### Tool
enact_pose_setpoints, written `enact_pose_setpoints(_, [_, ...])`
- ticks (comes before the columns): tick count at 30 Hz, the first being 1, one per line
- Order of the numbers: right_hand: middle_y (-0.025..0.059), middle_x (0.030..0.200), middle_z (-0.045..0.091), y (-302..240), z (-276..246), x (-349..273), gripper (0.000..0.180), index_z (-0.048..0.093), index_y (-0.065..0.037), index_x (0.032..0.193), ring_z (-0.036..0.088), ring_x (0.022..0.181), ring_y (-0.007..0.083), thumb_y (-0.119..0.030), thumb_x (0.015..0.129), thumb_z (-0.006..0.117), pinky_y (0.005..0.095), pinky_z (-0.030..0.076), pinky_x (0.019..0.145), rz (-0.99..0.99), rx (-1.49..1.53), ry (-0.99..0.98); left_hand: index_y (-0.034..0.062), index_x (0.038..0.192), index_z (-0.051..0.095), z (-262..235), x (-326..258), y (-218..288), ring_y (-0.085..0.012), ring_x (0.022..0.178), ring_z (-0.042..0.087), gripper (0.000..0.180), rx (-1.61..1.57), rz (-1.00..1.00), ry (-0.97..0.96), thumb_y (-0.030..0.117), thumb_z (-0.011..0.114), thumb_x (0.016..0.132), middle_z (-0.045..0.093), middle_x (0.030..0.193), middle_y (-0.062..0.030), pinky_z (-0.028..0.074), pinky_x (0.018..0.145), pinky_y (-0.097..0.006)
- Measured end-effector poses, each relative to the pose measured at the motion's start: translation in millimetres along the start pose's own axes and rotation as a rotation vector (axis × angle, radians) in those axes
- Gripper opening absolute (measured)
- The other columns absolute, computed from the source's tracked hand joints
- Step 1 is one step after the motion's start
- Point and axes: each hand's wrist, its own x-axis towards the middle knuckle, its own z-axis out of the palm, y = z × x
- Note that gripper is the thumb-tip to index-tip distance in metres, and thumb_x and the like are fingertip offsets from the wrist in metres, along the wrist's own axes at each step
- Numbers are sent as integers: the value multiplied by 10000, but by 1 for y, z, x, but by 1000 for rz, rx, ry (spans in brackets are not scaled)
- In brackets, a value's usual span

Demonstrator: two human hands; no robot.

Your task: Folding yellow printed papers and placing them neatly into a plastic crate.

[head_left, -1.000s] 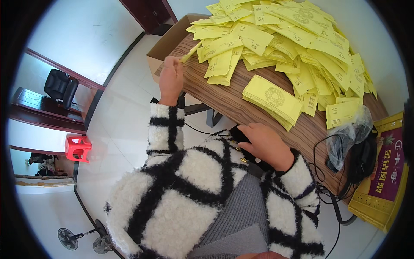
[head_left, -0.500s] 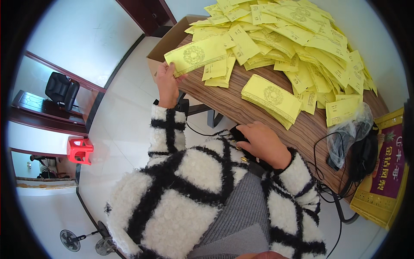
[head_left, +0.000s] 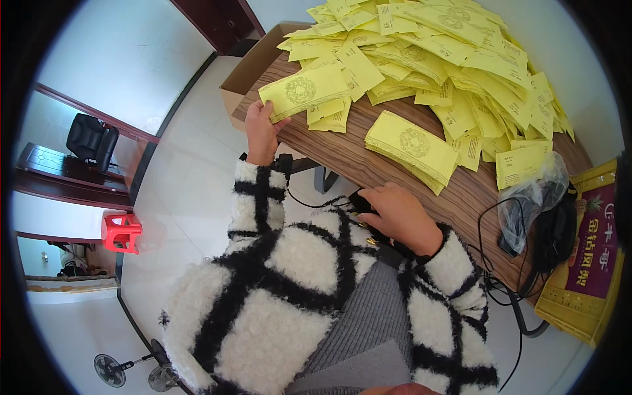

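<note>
Left of upper centre, the left hand [head_left: 263, 137] pinches a yellow packet [head_left: 304, 90] by its left end, long axis rising rightward. The neat stack [head_left: 412, 146] lies to its lower right, nearer the right hand [head_left: 401, 219], whose grip is unclear.

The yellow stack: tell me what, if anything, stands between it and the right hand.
Nothing visible does: only a strip of woodgrain tabletop shows between the right hand and the yellow stack.

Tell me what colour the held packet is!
The held packet is yellow, best seen in head view.
</note>
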Motion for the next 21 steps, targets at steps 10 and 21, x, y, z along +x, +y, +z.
enact_pose_setpoints(10, [122,923,682,-3,-2,0,404,636,-44,1155,605,959,330,-263,828,729,421,494,836,4,-2,17,1,1164,483,8,-6,6,-173,856,664,217,-14,20,-38,171,490,1029,630,1056,-104,591,682,-298])
enact_pose_setpoints(21, [140,959,685,27,0,-6,386,654,-30,1104,595,955,341,-270,811,732,419,489,850,-19,-33,57,22,1134,493,46,-19,4,-137,817,629,174,-21,92,-184,160,501,1028,628,1004,-78,520,634,-267])
